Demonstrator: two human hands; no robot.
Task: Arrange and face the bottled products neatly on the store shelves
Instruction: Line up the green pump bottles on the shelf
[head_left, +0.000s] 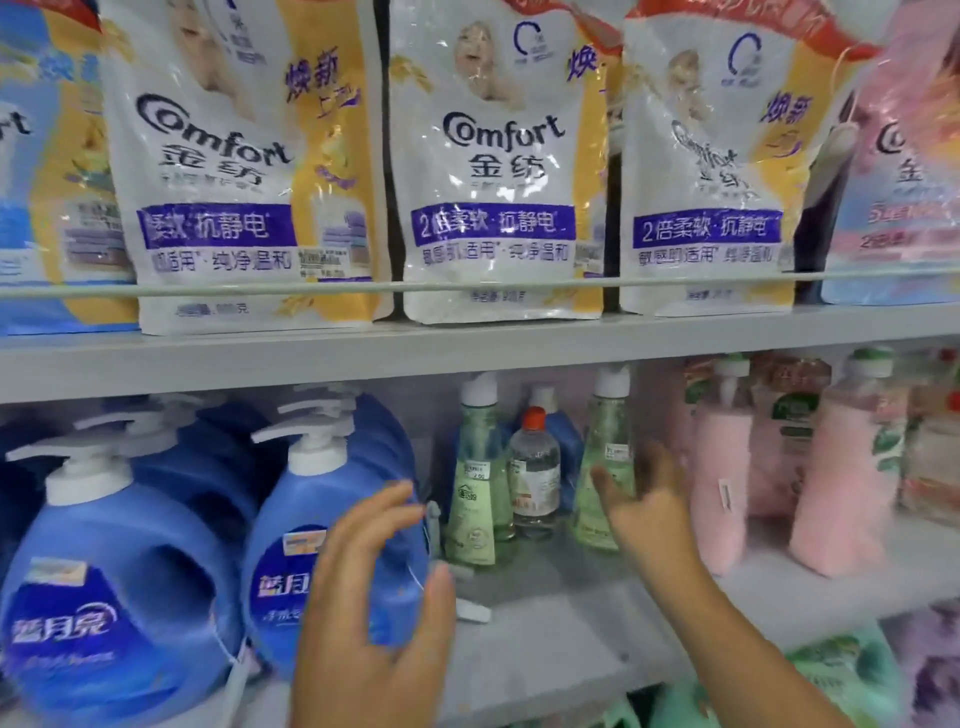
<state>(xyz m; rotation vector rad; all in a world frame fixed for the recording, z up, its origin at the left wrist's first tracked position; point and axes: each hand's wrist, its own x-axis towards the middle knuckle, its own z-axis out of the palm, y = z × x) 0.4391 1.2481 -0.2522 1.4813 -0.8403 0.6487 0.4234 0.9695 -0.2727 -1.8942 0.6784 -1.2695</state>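
Note:
On the middle shelf (545, 618) stand two slim green bottles, one on the left (475, 493) and one on the right (605, 467), with a small clear bottle with a red cap (535, 467) between and behind them. My left hand (374, 597) hovers in front of a blue pump detergent jug (311, 545), fingers spread and loosely curved, holding nothing. My right hand (649, 499) reaches toward the right green bottle, fingers extended beside it; whether they touch it is blurred.
Another blue pump jug (104, 597) stands at the left, more behind. Pink pump bottles (722, 467) stand at the right. White Comfort refill pouches (498, 166) fill the upper shelf behind a rail (467, 285). A plastic divider (434, 519) stands beside the jug.

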